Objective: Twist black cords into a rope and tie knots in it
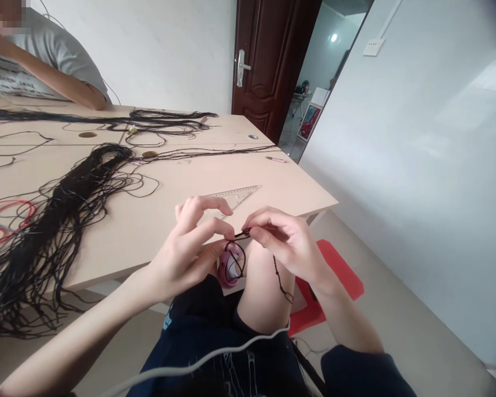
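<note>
My left hand point(186, 248) and my right hand point(285, 242) meet in front of me, and their fingertips pinch a thin black cord point(242, 234) from both sides. Below the fingers the cord forms a small loop point(236, 259). A knotted length of it point(281, 281) hangs below my right hand, over my bare knee. Just beneath the loop, a small pink and white object point(228, 269) sits partly hidden behind my left hand. I cannot tell what it is.
A large bundle of loose black cords point(53, 231) lies across the pale wooden table point(182, 190), with more strands at the back and a red cord point(8, 218) at the left. A clear triangular ruler point(233, 197) and a pink pen point(276, 159) lie near the table's right edge. A co-worker point(45, 60) sits across the table.
</note>
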A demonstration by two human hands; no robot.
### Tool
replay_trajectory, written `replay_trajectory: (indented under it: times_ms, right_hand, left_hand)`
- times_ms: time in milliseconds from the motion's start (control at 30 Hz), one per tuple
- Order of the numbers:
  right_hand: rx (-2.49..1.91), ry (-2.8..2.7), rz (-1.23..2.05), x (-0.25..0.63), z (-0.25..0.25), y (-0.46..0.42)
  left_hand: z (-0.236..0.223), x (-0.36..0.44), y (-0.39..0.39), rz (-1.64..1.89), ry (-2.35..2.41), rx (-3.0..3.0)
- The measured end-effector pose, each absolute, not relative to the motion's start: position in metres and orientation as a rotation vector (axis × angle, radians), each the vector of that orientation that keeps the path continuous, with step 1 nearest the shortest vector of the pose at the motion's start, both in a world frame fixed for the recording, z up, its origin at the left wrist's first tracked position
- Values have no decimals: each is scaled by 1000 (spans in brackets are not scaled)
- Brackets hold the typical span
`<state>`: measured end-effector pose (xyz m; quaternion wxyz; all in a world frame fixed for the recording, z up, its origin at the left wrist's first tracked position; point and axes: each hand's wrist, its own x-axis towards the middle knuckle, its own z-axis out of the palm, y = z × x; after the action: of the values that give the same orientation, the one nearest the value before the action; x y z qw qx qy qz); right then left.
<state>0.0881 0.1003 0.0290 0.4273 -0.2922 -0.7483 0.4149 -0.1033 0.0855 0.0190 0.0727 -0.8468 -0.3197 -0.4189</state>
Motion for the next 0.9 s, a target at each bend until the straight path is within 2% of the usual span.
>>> replay_trajectory:
  times_ms: [233, 467, 733, 900]
  right_hand:
    - [-671, -1908, 970, 93, 33, 99]
    - [-795, -1991, 843, 87, 30, 100]
    - [-870, -1953, 811, 82, 25, 110]
    - [-834, -1948, 892, 80, 21, 114]
  left_hand:
    - [20, -107, 89, -1142, -882, -2292]
    - [29, -100, 77, -1597, -963, -2787]
    - [41, -104, 58, -1360, -683, -3060]
    - [45, -105, 47, -1350, -565, -3226]
